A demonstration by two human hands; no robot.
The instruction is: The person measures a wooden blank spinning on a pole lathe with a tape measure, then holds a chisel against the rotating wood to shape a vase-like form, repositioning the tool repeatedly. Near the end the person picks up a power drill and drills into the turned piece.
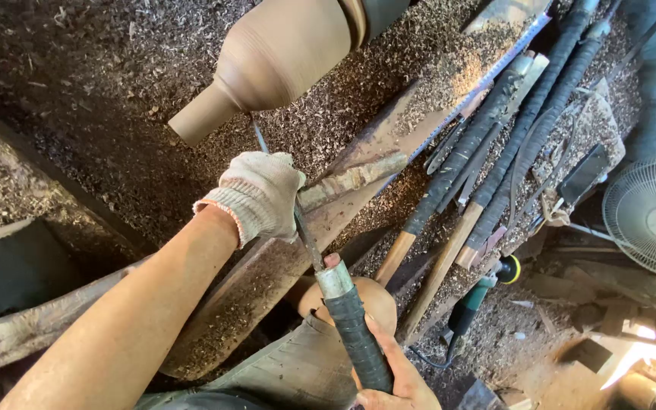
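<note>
The wooden workpiece (pixel 267 61) is blurred as if spinning on the lathe, its narrow neck toward the lower left, and the chisel (pixel 309 235) tip meets it just below the neck. The gloved left hand (pixel 260 197) is clenched round the blade on the tool rest (pixel 343 186); the bare right hand (pixel 389 380) grips the wrapped handle. A steep tip angle could catch, kicking the chisel back. The glove sits near the spinning wood. Spare chisels (pixel 510 144) lie in shavings beside.

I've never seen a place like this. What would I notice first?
Probably the big brown wooden piece at the top, blurred as if spinning. Below it, a gloved left hand steadies a long chisel on a rest, and the bare right hand grips its wrapped handle. Sawdust lies everywhere, with more tools at right.
</note>
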